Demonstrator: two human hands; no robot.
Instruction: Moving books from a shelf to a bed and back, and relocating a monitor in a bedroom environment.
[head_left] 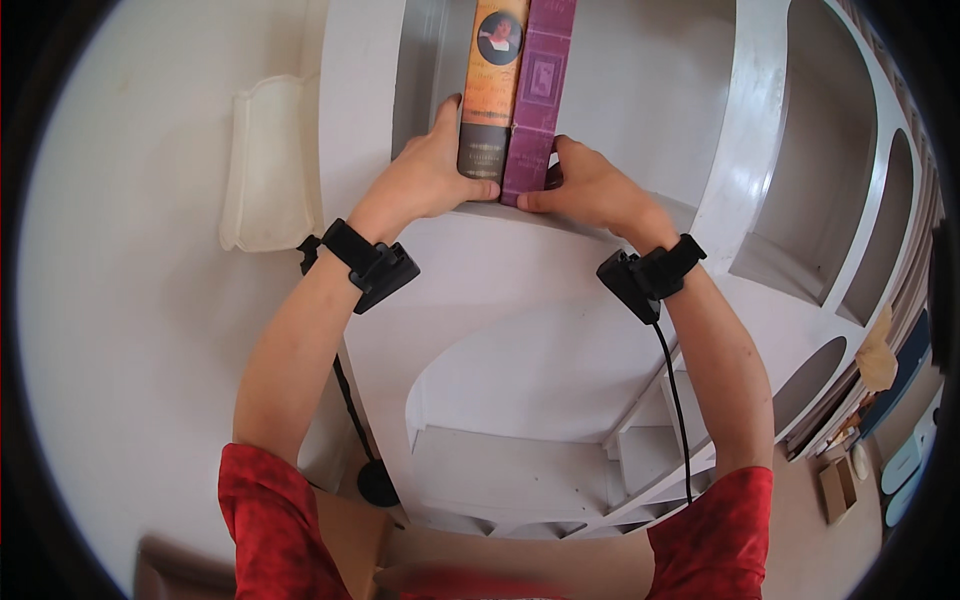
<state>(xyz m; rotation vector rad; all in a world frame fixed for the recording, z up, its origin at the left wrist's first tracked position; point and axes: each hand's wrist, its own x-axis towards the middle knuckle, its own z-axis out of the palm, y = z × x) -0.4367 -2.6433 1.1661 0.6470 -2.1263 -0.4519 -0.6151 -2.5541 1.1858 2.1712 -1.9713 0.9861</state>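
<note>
Two thick books stand upright side by side on a white shelf, spines toward me, their tops cut off by the upper edge. The left one, an orange book, has a dark lower band and a round portrait on its spine. Touching it on the right is a purple book. My left hand is closed on the orange book, thumb across the bottom of the spine and fingers along its left side. My right hand grips the purple book low down, thumb on the spine; its other fingers are partly hidden on the right side.
Below is an arched compartment of the white cabinet. More curved openings line its right side. A cream lampshade stands close on the left, its round black base on the floor. A small cardboard box lies at the lower right.
</note>
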